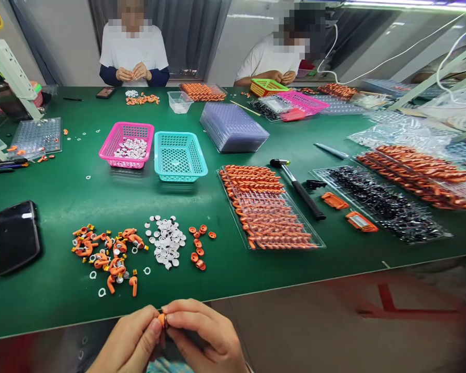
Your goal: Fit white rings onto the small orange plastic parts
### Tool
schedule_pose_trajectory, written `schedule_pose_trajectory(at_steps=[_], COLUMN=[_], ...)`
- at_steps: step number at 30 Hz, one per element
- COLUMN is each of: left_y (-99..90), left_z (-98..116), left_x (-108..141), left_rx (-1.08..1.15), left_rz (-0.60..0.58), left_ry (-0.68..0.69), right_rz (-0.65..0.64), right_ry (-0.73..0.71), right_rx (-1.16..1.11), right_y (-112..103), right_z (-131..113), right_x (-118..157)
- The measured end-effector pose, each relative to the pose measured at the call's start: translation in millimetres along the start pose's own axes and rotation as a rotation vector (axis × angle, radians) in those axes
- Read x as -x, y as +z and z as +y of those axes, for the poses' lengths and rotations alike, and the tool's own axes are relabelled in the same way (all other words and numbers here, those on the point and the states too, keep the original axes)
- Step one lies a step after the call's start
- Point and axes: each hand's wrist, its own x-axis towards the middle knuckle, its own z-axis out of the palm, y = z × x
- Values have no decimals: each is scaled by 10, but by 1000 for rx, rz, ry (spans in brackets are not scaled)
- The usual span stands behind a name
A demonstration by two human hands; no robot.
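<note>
Just off the table's front edge, my left hand and my right hand pinch a small orange earbud part between their fingertips. The fingers cover most of it. Beyond my hands lies a loose pile of orange earbud pieces with yellow and silver bits. To its right is a heap of white discs, then several small orange cups. A few white rings lie around the earbud pile.
A black phone lies left. Behind stand a pink basket with white pieces and a blue basket. Right are an orange-filled tray, a hammer and a tray of black parts. Two people sit across the green table.
</note>
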Motion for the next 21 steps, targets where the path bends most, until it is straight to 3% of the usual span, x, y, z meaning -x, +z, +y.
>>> schedule_pose_trajectory(at_steps=[7,11,18,21], left_y=[24,28,16,28], left_z=[-60,-48,2,1], left_x=[2,12,-39,-21], left_rx=[-109,-186,-248,-244], left_rz=[-23,-38,54,60], left_ry=[147,150,337,319], right_rz=[-29,-26,0,-2], right_ry=[-30,-43,-96,-92], right_rx=[-31,-48,32,28], right_y=[-24,-26,-23,-17], right_z=[25,23,16,3], right_x=[63,71,97,97])
